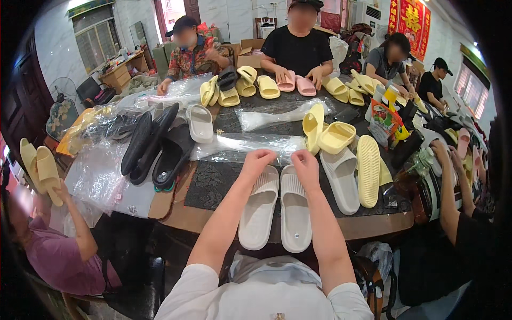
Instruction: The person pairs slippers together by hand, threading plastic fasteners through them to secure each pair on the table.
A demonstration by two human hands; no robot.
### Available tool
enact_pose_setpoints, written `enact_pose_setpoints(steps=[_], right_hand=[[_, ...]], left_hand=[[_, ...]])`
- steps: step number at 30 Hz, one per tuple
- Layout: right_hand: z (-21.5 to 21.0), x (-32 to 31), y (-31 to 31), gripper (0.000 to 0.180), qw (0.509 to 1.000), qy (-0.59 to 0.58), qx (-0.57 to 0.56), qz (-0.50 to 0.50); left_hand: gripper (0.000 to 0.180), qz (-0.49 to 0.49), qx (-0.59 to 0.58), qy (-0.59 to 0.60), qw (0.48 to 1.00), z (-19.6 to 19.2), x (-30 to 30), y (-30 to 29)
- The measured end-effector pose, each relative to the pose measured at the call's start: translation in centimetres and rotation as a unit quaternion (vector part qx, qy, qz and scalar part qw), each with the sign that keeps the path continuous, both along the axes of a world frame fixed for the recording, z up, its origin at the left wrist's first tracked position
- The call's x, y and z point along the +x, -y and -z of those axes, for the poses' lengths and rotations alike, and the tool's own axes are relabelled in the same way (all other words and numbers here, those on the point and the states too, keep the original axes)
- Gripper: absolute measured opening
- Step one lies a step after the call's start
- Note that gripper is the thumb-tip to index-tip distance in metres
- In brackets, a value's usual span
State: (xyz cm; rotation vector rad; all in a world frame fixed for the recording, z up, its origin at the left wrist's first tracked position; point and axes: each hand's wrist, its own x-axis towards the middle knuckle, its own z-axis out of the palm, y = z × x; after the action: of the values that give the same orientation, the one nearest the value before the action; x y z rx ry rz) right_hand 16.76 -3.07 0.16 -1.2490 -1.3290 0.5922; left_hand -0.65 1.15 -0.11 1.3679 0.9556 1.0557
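A pair of light grey slide slippers lies side by side at the table's near edge: the left slipper and the right slipper. Above their toe ends, my left hand is closed in a pinch. Level with it, my right hand pinches too. Thin clear film stretches between my fingertips, at the near edge of a flat clear plastic bag. How much of it each hand grips is partly hidden. Just right of my right hand lie another grey slipper and an upturned yellow slipper.
Black slippers and loose plastic wrap lie to the left. A second stack of clear bags lies beyond. Yellow slippers and pink slippers line the far side. Several co-workers sit around the table; one holds yellow slippers.
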Motion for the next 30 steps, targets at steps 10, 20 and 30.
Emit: enact_pose_setpoints(steps=[10,20,30], right_hand=[[0.7,0.3,-0.4,0.016,0.999,-0.012,0.013,0.050],[0.3,0.1,-0.1,0.018,1.000,0.021,-0.008,0.006],[1.2,0.4,-0.6,0.019,0.999,0.004,0.015,0.033]], left_hand=[[0.020,0.005,0.015,-0.010,1.000,0.1,0.3,0.2],[0.022,0.002,0.013,-0.003,1.000,0.5,0.1,-0.1],[0.020,-0.017,0.009,0.013,1.000,0.4,0.5,-0.2]])
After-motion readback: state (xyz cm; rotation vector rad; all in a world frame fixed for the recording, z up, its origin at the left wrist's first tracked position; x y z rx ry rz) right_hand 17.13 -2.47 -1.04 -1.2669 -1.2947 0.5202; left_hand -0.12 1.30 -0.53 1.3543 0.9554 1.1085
